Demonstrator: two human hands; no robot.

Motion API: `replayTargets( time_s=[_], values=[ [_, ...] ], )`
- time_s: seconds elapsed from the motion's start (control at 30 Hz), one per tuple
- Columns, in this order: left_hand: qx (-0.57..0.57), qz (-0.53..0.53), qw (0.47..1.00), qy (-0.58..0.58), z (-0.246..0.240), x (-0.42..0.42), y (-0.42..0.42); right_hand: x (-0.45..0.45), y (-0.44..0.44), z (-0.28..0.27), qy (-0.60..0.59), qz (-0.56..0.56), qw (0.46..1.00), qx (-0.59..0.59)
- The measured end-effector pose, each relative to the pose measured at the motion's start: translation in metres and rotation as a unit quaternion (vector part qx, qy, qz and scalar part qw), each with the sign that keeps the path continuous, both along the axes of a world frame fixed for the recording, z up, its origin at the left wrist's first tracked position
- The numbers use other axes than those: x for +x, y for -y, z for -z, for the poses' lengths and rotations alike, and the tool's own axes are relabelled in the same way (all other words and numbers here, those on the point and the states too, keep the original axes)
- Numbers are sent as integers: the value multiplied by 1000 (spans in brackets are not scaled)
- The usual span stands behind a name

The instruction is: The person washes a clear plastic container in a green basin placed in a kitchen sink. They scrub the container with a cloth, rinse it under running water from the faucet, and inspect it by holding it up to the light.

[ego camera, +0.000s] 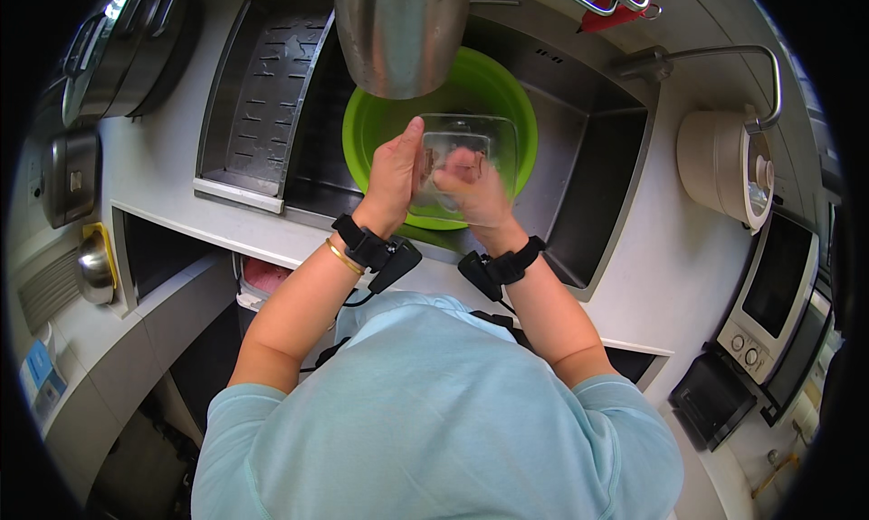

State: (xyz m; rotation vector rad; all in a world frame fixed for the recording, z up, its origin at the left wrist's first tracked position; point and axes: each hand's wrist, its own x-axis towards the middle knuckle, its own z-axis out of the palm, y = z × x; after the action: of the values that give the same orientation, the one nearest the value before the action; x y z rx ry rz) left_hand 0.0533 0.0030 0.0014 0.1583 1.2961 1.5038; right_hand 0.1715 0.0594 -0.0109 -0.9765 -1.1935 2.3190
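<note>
A clear plastic container (499, 130) is held over a green plastic basin (523, 106) that sits in a stainless steel sink (570, 133). My left hand (396, 174) grips the container's left side, thumb along its edge. My right hand (468, 184) is blurred and shows through the clear plastic, its fingers bent near the middle of the container; whether it grips anything is not clear. Small brownish bits show around those fingers. Above the basin hangs a metal faucet body (404, 38), close to the camera and hiding the basin's upper left part.
A metal drain tray (261, 99) lies across the sink's left end. Steel pots (129, 58) stand at upper left. At right are a cream-coloured pot (713, 163) under a thin curved tap (770, 65) and a microwave (770, 289). A red-handled tool (611, 17) hangs by a wire rack.
</note>
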Motion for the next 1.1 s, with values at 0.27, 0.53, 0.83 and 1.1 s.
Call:
replayTargets(
  time_s=[0.27, 0.53, 0.83, 1.1],
  values=[
    [16, 10, 1000, 10, 0, 2, 5, 3, -1, -5, -8, -19, 995, -95],
    [7, -23, 1000, 5, 4, -3, 5, 14, -7, -19, -51, -109, 979, -163],
    [25, 64, 998, -10, 12, -12, 7, 21, -4, -3, -105, -106, 938, -314],
    [-4, 59, 998, 17, 7, -7, 1, 23, 4, 7, -194, -25, 884, -425]
  ],
)
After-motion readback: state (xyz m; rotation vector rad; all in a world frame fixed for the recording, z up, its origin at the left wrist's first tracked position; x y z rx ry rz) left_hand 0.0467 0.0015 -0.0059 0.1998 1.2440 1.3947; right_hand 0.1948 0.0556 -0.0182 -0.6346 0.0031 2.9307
